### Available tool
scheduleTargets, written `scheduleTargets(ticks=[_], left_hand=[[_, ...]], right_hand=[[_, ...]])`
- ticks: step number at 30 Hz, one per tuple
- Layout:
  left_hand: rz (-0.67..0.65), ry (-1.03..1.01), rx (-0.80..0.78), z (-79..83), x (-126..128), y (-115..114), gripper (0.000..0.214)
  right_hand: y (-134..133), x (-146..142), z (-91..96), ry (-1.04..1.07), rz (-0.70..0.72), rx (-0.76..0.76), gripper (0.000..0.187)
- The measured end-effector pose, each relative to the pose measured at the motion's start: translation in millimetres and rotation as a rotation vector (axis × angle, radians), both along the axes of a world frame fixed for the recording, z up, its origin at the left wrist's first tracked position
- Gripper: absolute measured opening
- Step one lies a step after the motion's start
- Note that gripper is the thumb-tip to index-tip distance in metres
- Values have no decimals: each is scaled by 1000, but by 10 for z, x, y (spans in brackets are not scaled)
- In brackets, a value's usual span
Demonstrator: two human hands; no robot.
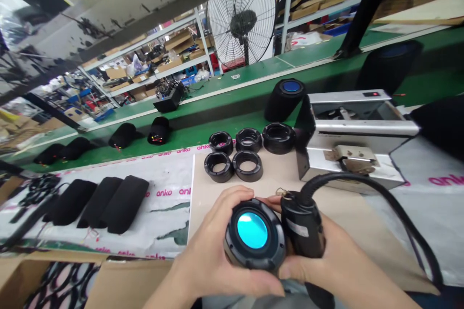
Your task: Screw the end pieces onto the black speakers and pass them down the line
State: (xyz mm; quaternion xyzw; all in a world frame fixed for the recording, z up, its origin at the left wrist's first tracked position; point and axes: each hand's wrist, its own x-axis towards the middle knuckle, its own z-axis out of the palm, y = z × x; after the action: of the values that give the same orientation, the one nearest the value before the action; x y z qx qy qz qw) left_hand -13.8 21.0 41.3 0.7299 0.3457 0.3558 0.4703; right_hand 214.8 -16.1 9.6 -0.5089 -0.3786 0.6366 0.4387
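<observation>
My left hand is wrapped around a round black speaker part with a bright cyan centre, held near the bottom middle. My right hand grips a black corded power tool pressed against the right side of that part. The tool's thick black cable arcs off to the right. Just beyond the hands, several black rings sit in two rows on a beige board.
Three black fabric sleeves lie at left on white printed plastic sheet. A metal fixture stands right of the rings, a black cylinder speaker behind it. A green conveyor carries more black parts. Cardboard boxes sit bottom left.
</observation>
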Motion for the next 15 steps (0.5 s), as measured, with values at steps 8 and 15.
scheduleTargets(ticks=[8,15], left_hand=[[46,-72,-16,3,145,-85,90],[96,-208,-120,-210,80,-46,96]], right_hand=[[23,4,-100,-133,45,-9,90],[-22,473,152,-179,-53,65,61]])
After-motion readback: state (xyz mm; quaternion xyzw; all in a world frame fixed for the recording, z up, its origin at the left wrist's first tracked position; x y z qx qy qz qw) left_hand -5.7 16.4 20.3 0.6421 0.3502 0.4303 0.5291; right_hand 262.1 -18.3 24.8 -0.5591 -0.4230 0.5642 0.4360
